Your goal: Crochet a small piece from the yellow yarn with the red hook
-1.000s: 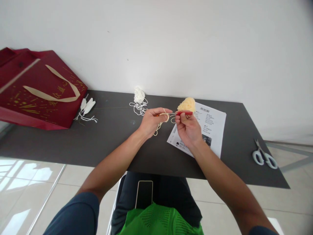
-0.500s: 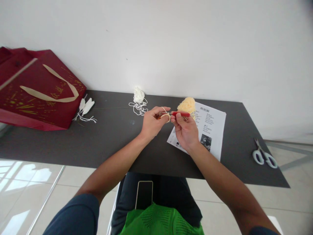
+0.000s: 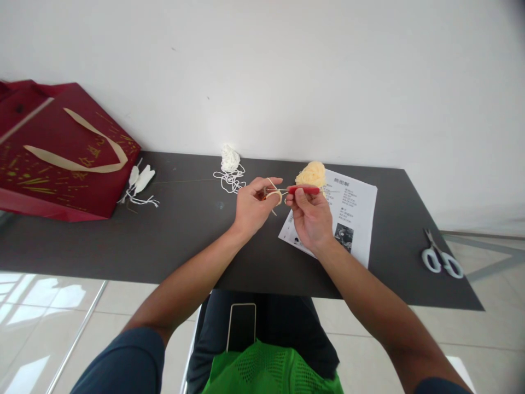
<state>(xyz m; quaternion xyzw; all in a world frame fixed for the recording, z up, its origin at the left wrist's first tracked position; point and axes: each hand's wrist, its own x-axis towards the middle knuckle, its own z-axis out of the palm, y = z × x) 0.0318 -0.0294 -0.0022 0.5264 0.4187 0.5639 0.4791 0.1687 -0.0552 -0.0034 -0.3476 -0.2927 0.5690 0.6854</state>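
My right hand (image 3: 310, 218) is closed on the red handle of a crochet hook (image 3: 303, 190), whose thin shaft points left toward my other hand. Between thumb and fingers, my left hand (image 3: 255, 205) pinches a small cream crocheted piece (image 3: 275, 197), with yarn looped up over the index finger. The hook's tip is at that piece; whether it passes through a stitch is too small to tell. Just behind my right hand lies a pale yellow yarn bundle (image 3: 311, 174), partly on a printed sheet (image 3: 356, 210).
White yarn (image 3: 230, 158) lies loosely at the table's back edge. A dark red gift bag (image 3: 69, 158) stands left, beside small white pieces with string tails (image 3: 142, 179). Scissors (image 3: 441, 257) rest near the right edge. A phone (image 3: 241, 326) is on my lap.
The hook has shifted slightly against the crocheted piece, and more of its shaft shows between my hands. Both hands keep their grip. The view has moved a little.
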